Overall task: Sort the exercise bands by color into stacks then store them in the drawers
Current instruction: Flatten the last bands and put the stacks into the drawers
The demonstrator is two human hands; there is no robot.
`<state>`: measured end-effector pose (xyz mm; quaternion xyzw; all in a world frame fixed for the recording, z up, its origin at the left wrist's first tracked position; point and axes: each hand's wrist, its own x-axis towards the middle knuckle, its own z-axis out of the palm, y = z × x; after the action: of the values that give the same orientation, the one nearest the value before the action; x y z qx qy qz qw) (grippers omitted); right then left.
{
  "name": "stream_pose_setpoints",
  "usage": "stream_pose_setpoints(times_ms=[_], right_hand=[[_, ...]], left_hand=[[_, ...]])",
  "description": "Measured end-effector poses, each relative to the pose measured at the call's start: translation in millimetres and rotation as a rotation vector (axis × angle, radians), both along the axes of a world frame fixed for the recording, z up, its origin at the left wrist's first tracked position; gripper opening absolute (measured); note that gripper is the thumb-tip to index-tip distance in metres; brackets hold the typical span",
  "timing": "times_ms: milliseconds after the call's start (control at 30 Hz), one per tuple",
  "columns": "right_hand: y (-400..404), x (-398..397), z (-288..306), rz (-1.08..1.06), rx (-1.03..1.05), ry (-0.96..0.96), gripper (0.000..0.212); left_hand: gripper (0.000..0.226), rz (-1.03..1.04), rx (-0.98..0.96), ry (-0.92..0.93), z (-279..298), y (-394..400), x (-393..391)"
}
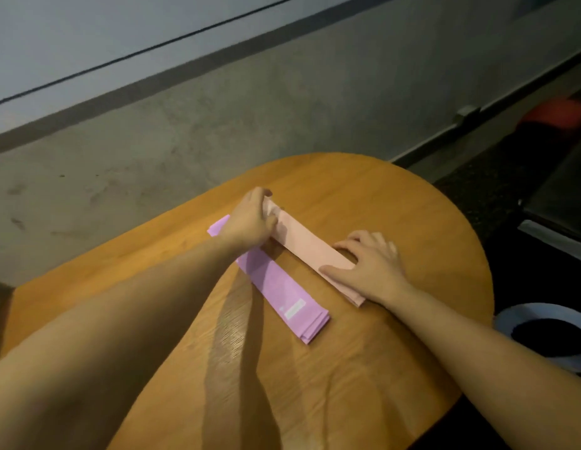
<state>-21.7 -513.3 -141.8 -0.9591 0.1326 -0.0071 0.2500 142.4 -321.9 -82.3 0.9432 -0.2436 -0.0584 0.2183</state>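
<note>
Pink bands (310, 246) under both hands, beside purple stack (282, 297).

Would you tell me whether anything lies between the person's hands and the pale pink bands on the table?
Nothing visible does. The left hand grips the far end of the pale pink bands, and the right hand rests flat on their near end. The purple stack lies beside them.

Nothing here can be read. The only marking is a small white label (294, 309) on the top band of the purple band stack (284, 295), near its closer end, and whatever is printed there is too blurred to make out.
</note>
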Motion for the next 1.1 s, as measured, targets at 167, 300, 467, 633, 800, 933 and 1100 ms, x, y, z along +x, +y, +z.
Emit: stream_pose_setpoints(times_ms=[167, 300, 467, 633, 800, 933, 1100], right_hand=[[0, -1, -6, 0.025, -0.027, -0.072, 0.068], [-2, -1, -9, 0.035, -0.001, -0.118, 0.066], [-2, 1, -11, 0.023, 0.009, -0.149, 0.069], [-1, 0, -10, 0.017, 0.017, -0.163, 0.059], [0, -1, -8, 0.02, 0.011, -0.157, 0.056], [0, -1, -8, 0.024, 0.01, -0.158, 0.055], [-1, 0, -9, 0.024, 0.003, -0.155, 0.054]], left_hand=[[0.056, 0.197, 0.01, 0.186, -9, -18, 31], [0.062, 0.258, 0.088, 0.231, -11, -22, 46], [0.074, 0.33, 0.069, 0.283, -9, -25, 57], [0.03, 0.257, 0.133, 0.22, -4, -26, 56], [0.026, 0.145, 0.137, 0.18, -1, -14, 55], [0.028, 0.14, 0.092, 0.222, -1, -13, 57], [0.039, 0.142, 0.099, 0.261, 3, -22, 57]])
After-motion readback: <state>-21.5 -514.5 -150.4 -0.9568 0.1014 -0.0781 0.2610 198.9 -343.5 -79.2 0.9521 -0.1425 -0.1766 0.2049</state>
